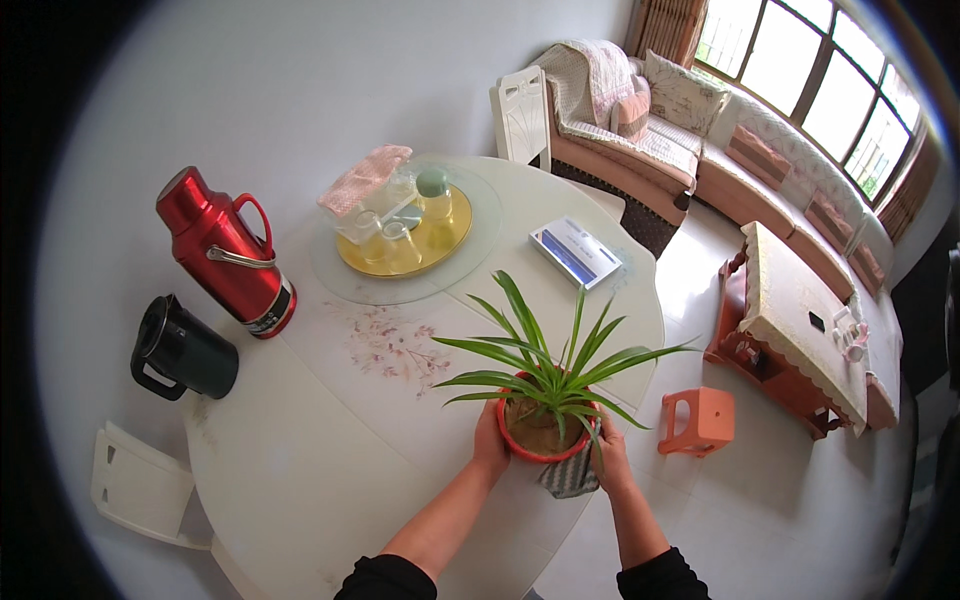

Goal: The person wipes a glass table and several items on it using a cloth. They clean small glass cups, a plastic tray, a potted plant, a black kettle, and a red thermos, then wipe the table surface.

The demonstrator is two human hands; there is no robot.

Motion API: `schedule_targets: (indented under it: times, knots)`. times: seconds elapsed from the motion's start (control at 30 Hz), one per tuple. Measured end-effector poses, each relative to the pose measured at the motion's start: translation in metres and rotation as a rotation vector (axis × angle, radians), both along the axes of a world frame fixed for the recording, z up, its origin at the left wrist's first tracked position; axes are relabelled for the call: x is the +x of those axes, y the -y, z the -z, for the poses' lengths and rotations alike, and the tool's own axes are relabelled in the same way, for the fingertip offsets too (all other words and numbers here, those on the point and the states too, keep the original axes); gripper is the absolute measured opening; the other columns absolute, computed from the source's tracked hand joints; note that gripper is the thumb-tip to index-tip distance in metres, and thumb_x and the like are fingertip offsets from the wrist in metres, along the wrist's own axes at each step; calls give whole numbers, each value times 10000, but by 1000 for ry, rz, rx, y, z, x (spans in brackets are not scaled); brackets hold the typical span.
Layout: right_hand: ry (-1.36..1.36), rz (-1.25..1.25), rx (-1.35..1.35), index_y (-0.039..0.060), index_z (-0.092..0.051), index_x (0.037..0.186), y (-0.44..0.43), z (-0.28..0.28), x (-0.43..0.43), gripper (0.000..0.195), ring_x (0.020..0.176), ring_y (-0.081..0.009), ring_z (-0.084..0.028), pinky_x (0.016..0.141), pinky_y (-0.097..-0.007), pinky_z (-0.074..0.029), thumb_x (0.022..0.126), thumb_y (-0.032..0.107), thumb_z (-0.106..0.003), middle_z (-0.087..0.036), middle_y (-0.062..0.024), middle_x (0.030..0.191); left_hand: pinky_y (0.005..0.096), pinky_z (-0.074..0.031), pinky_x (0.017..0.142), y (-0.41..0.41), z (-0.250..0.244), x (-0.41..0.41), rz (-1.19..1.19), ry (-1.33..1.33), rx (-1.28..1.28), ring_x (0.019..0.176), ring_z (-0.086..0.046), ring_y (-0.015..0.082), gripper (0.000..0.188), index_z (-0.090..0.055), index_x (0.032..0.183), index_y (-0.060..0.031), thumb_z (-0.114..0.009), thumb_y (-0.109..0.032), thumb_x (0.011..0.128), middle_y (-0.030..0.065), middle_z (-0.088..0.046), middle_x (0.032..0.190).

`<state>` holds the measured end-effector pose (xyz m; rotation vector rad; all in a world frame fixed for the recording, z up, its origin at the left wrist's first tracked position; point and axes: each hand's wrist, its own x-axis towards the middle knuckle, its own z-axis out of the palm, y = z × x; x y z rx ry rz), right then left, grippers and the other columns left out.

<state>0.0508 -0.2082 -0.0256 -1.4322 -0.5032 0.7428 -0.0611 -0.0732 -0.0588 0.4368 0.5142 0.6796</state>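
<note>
A potted spider plant (559, 386) with long green leaves stands in a red pot (543, 457) filled with brown soil, near the right edge of a round white table (300, 465). My left hand (491, 435) grips the pot's left side. On its right side is my right hand (612, 452), with a grey striped cloth (571, 476) between that hand and the pot, hanging below the rim. Whether the pot touches the tabletop cannot be told. The undersides of both hands are hidden.
Farther back on the table are a white-and-blue box (576, 252), a gold tray (352, 259) of glassware, a red thermos (225, 251) and a dark kettle (186, 349). An orange stool (709, 421) stands on the floor at right, before a cloth-covered coffee table (795, 300) and a sofa (750, 180).
</note>
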Motion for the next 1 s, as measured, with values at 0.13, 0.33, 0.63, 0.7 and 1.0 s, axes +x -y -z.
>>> schedule_targets:
  times: [0.13,0.33,0.63,0.7,1.0]
  knots:
    - [-33,-1,3,22,-392,1280,-8,2,17,410,1063,-142,-461,932,-249,-335,877,67,-452,-503,-66,1184,287,-379,906,-9,1,16,5,25,67,1013,-503,151,328,-484,1144,-59,-393,-267,907,51,-536,1113]
    - [-12,59,-16,11,-470,1211,-24,4,43,373,956,-121,-492,868,-234,-367,842,-2,-417,-561,-65,1073,284,-373,909,-22,2,44,-40,-19,59,1006,-500,150,325,-484,1127,-52,-395,-278,911,48,-536,1098]
    - [-12,-20,6,42,-416,1267,-46,8,71,393,1010,-127,-472,888,-245,-363,883,112,-461,-527,-57,1136,279,-371,880,-50,5,57,-2,-288,339,987,-491,138,366,-522,1111,-49,-388,-324,912,33,-553,1068]
    - [46,-32,-94,31,-453,1230,-37,7,67,362,987,-127,-482,873,-253,-371,879,119,-465,-544,-53,1101,267,-378,861,-53,22,44,-9,-420,486,964,-503,157,378,-511,1112,-30,-402,-326,904,62,-559,1030]
    - [-40,-441,-372,31,-450,1213,50,-11,-28,338,1015,-116,-466,907,-264,-355,880,45,-392,-522,-21,1087,508,-240,993,32,14,-167,215,-1284,1778,1228,-333,263,441,-407,1262,-133,-461,-311,863,81,-362,1334]
